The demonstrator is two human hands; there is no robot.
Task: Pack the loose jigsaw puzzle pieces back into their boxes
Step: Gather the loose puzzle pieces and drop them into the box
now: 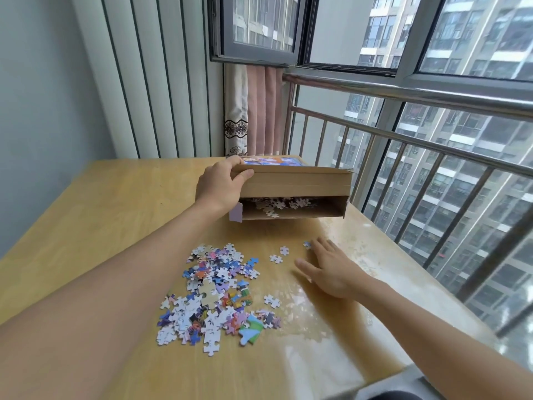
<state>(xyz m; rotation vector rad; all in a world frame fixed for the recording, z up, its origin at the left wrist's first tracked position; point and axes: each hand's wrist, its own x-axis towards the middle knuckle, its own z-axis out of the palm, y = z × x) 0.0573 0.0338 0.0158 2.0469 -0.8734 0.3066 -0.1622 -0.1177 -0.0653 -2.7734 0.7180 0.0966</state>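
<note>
Table: pale wood-look top, glossy, with a worn, blotchy patch on the right side near the railing.

Puzzle box: brown cardboard, flat rectangular. Lid has a colourful printed top and plain kraft sides, raised at the near edge over the tray. Box tray sits on the table at the far side, near wall open to view. Inside: a shallow layer of jigsaw pieces, mostly white backs up.

Left hand: its grip is clamped on the lid's left corner, thumb on the side wall, fingers curled over the top edge.

Loose pile: flat interlocking card pieces, mixed face-up (blue, purple, orange, green) and white face-down, heaped on the table centre, near side of the box and well apart from it. A few larger joined chunks sit in it. Three stray pieces lie right of the pile; one small blue piece at the right fingertips.

Right hand: flat on the table, fingers straight and spread, holding nothing, just right of the strays.
</note>
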